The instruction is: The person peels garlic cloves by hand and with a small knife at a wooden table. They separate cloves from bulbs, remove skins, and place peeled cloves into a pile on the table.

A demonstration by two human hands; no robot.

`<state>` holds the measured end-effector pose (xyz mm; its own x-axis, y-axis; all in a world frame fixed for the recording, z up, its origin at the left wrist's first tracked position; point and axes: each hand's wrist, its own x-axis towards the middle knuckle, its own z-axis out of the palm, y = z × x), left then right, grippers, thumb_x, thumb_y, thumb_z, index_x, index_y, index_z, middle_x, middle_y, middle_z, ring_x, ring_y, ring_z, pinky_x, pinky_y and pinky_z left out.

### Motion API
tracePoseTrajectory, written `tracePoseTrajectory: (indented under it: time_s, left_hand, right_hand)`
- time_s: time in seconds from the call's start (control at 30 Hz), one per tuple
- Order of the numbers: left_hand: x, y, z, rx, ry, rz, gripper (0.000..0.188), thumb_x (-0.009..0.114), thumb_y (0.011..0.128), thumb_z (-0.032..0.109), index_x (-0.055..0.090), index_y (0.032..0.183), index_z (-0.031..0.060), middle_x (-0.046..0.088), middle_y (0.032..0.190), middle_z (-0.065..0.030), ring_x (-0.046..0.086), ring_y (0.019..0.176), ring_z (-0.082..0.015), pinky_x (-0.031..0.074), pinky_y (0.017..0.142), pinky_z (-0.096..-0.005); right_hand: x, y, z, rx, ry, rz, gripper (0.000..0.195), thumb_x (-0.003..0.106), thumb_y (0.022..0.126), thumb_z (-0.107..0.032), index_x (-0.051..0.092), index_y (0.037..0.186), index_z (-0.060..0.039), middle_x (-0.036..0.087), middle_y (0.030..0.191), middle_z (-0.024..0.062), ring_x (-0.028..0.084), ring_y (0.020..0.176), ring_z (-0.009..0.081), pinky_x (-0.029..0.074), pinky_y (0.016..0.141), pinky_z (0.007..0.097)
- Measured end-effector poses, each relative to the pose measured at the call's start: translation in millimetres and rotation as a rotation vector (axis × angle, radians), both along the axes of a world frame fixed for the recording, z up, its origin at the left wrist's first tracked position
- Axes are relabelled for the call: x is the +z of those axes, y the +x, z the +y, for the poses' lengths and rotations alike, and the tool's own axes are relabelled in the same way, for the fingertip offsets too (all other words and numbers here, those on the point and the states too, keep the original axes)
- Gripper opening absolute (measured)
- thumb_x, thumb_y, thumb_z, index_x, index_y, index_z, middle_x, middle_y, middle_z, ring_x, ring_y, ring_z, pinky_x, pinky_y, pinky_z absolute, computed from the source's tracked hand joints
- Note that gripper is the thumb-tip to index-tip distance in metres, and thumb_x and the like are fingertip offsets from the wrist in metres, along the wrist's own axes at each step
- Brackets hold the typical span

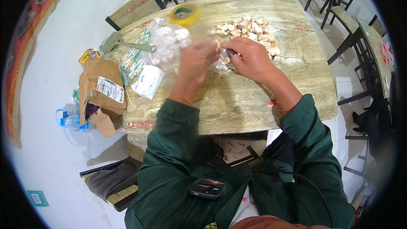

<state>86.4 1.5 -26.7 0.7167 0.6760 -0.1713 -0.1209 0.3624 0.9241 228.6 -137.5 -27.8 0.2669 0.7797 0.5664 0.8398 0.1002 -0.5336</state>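
Over the wood-patterned table [222, 108], my left hand [198, 58] pinches a garlic clove [217, 45] between thumb and fingers. Right beside it, my right hand [249, 57] grips a small dark-handled tool [231, 52]. Its working end is hidden, so I cannot tell whether it is a knife. Just beyond my right hand spreads a pile of garlic cloves [254, 30]. Papery garlic skins [223, 66] lie below my fingertips. To the left of my left hand, whole garlic bulbs sit in a clear plastic bag [168, 43].
A yellow tape roll [185, 15] lies at the far edge. Leftward are packaged chopsticks [138, 51], a green fly swatter [135, 45], a white tissue pack [148, 81] and an opened cardboard box [103, 90]. A wooden chair [135, 8] stands behind the table. A phone [206, 191] rests on my jacket.
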Motion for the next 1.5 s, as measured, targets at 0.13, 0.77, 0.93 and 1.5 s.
tracePoseTrajectory:
  time_s: [0.13,0.77,0.93,1.5]
  left_hand:
    - [-2.7,2.7,-3.0,0.009,-0.035,-0.043,0.019,0.072,0.099,0.02,0.065,0.112,0.0079,0.07,0.1,-0.0026,0.068,0.091,-0.0152,0.058,0.079,-0.0285]
    - [1.3,4.1,-10.0,-0.065,-0.052,-0.082,0.022,0.069,0.101,0.016,0.066,0.119,0.0043,0.069,0.106,-0.0033,0.067,0.093,-0.0129,0.06,0.083,-0.0263]
    - [-2.0,4.7,-9.3,-0.061,-0.042,-0.074,0.023,0.069,0.101,0.016,0.066,0.12,0.004,0.069,0.106,-0.0036,0.067,0.093,-0.0129,0.059,0.084,-0.0265]
    - [2.0,3.2,-9.2,-0.112,-0.069,-0.065,0.025,0.068,0.101,0.014,0.065,0.122,0.0006,0.07,0.107,-0.0082,0.07,0.094,-0.0167,0.061,0.086,-0.027]
  right_hand:
    - [-6.1,5.6,-0.7,0.028,-0.021,-0.062,0.022,0.061,0.087,-0.012,0.075,0.103,-0.012,0.072,0.099,0.009,0.069,0.093,0.0332,0.056,0.076,0.0447]
    - [-3.6,-1.2,2.9,-0.014,-0.018,0.194,0.028,0.059,0.086,-0.012,0.075,0.108,-0.0087,0.073,0.103,0.0144,0.07,0.092,0.0361,0.057,0.079,0.044]
    - [-5.6,-3.9,3.1,-0.044,-0.019,0.127,0.025,0.06,0.086,-0.012,0.075,0.106,-0.0094,0.073,0.099,0.0128,0.07,0.09,0.0357,0.057,0.078,0.0446]
    - [-4.2,5.8,3.5,-0.143,-0.014,0.184,0.025,0.059,0.086,-0.013,0.075,0.105,-0.0091,0.073,0.1,0.0147,0.07,0.09,0.0355,0.057,0.079,0.0444]
